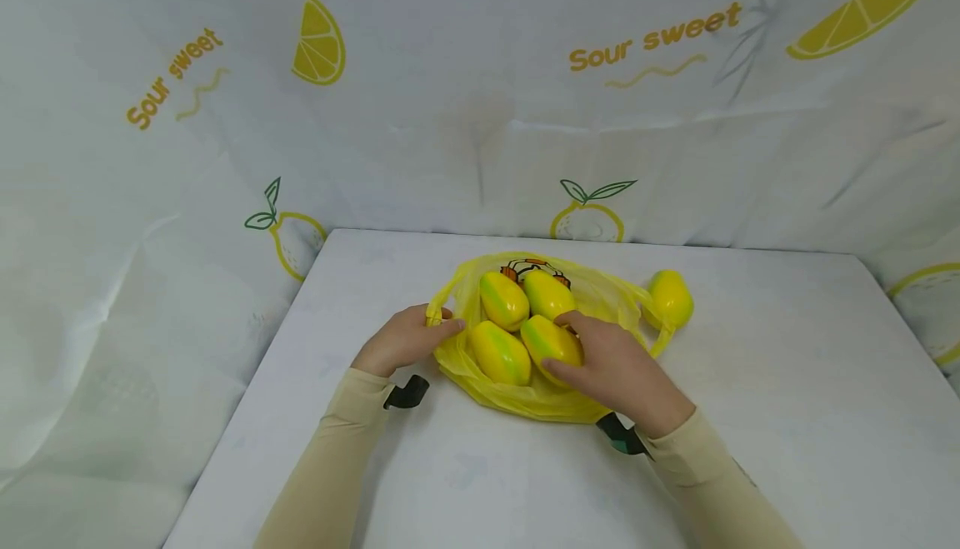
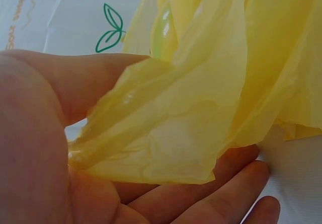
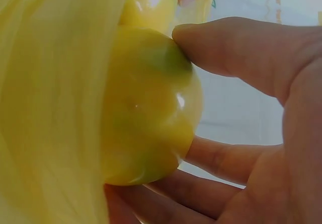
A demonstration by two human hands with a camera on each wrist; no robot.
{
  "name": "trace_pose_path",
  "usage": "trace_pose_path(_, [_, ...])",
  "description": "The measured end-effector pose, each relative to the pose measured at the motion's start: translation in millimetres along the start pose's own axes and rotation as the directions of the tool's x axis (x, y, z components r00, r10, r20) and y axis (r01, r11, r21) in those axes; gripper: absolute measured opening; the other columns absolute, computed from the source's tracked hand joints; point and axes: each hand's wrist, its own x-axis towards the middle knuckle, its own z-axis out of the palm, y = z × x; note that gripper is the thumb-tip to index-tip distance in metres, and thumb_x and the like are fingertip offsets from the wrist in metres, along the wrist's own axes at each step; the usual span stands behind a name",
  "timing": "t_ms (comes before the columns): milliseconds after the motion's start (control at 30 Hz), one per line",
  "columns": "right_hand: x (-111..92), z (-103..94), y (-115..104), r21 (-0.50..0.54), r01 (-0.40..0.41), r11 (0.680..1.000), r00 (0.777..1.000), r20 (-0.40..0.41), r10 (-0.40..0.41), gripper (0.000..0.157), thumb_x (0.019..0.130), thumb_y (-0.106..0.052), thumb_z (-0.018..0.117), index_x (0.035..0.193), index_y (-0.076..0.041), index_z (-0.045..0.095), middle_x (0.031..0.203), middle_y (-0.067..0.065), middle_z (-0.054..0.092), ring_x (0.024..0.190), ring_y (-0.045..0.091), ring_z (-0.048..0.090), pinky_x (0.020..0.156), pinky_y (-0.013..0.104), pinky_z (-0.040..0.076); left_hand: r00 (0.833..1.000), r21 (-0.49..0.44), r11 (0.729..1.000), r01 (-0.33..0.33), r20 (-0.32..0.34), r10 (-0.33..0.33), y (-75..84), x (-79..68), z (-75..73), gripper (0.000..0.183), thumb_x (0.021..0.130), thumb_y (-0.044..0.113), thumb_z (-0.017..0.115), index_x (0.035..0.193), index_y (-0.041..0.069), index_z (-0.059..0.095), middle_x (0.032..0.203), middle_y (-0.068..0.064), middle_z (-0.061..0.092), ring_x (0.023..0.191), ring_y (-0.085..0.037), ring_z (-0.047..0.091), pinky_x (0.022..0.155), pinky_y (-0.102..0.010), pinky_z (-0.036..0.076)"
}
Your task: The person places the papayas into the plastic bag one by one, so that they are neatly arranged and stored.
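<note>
Your left hand pinches handle of thin yellow plastic bag; keep mouth wide. Your right hand grips glossy yellow-green mango; seat beside other three, mid-desk.

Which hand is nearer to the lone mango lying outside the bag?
Right. The right hand grips a mango inside the yellow bag, nearer to the lone mango off the bag's right edge. The left hand pinches the bag's left handle, on the far side.

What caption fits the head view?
Left hand holds yellow bag open; right hand grips a mango inside.
</note>
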Motion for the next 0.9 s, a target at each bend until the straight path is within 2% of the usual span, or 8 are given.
trace_pose_path(600, [6, 10.4, 4, -0.025, 0.000, 1.000, 1.000, 0.016, 0.000, 0.063, 0.096, -0.041, 0.081, 0.141, -0.004, 0.061, 0.128, 0.012, 0.074, 0.106, 0.024, 0.069, 0.100, 0.052, 0.058, 1.000, -0.008, 1.000, 0.001, 0.005, -0.001, 0.7, 0.2, -0.5, 0.035, 0.103, 0.052, 0.065, 0.105, 0.018, 0.068, 0.086, -0.001, 0.056, 0.089, -0.022, 0.058, 0.081, -0.038, 0.042])
trace_pose_path(900, [7, 12.2, 4, -0.022, -0.012, 1.000, 0.999, 0.032, 0.013, 0.064, 0.096, -0.042, 0.081, 0.143, -0.004, 0.060, 0.130, 0.012, 0.073, 0.108, 0.026, 0.069, 0.102, 0.052, 0.057, 1.000, 0.000, 1.000, 0.006, 0.001, -0.006, -0.7, 1.7, -0.2, 0.035, 0.103, 0.054, 0.065, 0.106, 0.019, 0.068, 0.086, -0.001, 0.056, 0.090, -0.022, 0.058, 0.081, -0.038, 0.042])
